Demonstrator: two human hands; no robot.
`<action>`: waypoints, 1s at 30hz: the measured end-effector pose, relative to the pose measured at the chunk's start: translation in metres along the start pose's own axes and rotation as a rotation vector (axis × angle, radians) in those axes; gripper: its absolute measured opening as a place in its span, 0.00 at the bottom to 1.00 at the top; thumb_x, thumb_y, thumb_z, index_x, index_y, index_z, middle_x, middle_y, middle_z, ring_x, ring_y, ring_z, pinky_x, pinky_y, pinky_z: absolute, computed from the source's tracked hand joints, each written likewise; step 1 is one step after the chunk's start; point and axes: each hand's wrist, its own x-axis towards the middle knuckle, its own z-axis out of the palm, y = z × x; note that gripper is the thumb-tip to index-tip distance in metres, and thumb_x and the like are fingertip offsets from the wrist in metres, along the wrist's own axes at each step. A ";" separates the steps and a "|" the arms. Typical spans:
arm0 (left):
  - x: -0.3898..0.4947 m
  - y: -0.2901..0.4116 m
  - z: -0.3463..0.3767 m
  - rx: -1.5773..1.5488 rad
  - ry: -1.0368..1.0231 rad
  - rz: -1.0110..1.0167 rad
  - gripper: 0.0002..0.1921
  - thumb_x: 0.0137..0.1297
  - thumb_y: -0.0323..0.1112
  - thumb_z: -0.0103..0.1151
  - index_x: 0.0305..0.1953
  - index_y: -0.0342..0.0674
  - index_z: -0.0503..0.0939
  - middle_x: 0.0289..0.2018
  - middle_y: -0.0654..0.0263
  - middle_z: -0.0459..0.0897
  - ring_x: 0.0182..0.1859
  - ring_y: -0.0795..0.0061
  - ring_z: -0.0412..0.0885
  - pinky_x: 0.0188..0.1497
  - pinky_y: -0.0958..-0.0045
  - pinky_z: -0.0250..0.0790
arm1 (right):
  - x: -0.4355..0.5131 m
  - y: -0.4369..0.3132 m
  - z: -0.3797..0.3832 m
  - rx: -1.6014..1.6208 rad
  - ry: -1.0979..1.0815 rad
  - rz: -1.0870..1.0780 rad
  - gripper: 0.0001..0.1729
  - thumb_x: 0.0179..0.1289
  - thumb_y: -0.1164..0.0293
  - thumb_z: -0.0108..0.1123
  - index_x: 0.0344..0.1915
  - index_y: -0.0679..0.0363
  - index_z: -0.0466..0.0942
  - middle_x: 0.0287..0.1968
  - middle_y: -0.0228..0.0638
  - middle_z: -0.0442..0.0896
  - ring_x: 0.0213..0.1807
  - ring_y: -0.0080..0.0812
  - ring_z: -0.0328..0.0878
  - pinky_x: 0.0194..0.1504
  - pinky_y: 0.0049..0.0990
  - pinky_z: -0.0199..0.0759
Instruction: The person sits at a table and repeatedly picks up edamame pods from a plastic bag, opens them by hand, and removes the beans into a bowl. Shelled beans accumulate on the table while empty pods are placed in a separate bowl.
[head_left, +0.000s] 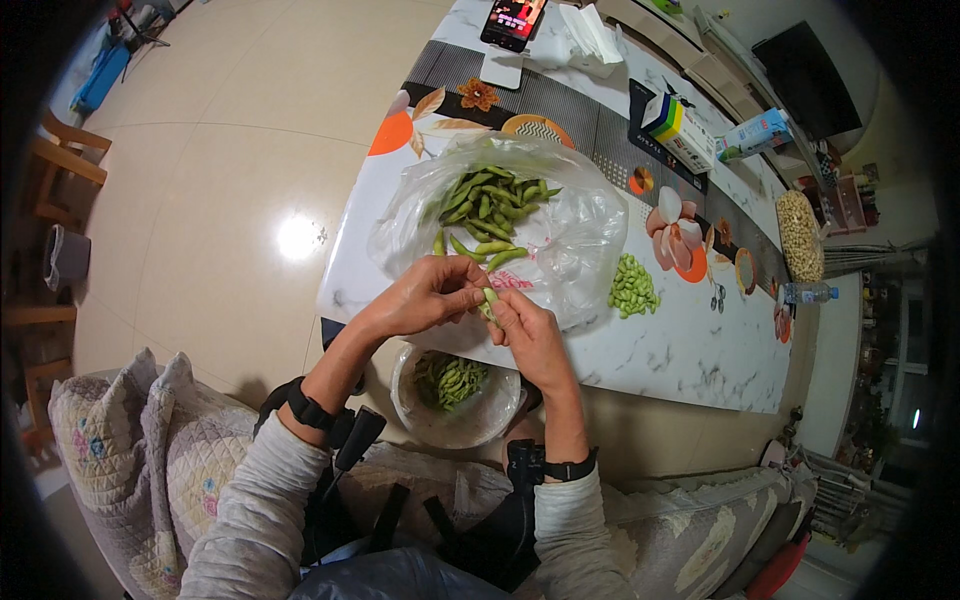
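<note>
Between my two hands, over the table's near edge, is a green soybean pod (489, 300). My left hand (437, 295) pinches its upper end with thumb and finger, and my right hand (525, 326) grips its lower end. Beyond them a clear plastic bag (577, 225) lies spread out, with a heap of unshelled pods (495, 202) on it. To the bag's right sits a small pile of shelled green beans (634, 286) on the table. Below my hands stands a lined bin (405, 409) that holds green pods or husks (452, 381).
The marble-patterned table (675, 367) bears a phone on a stand (512, 26), tissues (591, 37), a box (679, 135), a blue carton (754, 135), a bag of pale snacks (800, 236) and a plastic bottle (808, 292). A quilt-covered sofa (202, 450) is on the near side.
</note>
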 end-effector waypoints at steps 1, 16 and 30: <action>0.000 0.001 -0.001 -0.015 -0.012 -0.002 0.10 0.69 0.39 0.55 0.39 0.38 0.76 0.23 0.75 0.72 0.24 0.88 0.66 0.26 0.82 0.59 | 0.000 0.001 -0.001 0.013 -0.009 -0.002 0.15 0.72 0.65 0.47 0.31 0.65 0.70 0.19 0.31 0.73 0.22 0.22 0.68 0.27 0.24 0.63; 0.001 -0.002 0.001 0.021 0.038 0.002 0.10 0.67 0.40 0.57 0.35 0.40 0.73 0.23 0.76 0.72 0.25 0.88 0.67 0.25 0.83 0.58 | 0.004 0.010 0.011 0.083 0.131 -0.049 0.10 0.67 0.68 0.57 0.36 0.66 0.73 0.25 0.31 0.78 0.27 0.19 0.74 0.31 0.22 0.68; 0.003 -0.003 0.004 -0.114 0.055 -0.044 0.11 0.69 0.41 0.54 0.34 0.41 0.72 0.21 0.76 0.68 0.23 0.87 0.63 0.24 0.81 0.54 | 0.003 0.004 0.005 0.186 0.132 -0.086 0.10 0.63 0.69 0.63 0.30 0.65 0.75 0.24 0.21 0.72 0.28 0.13 0.63 0.30 0.16 0.60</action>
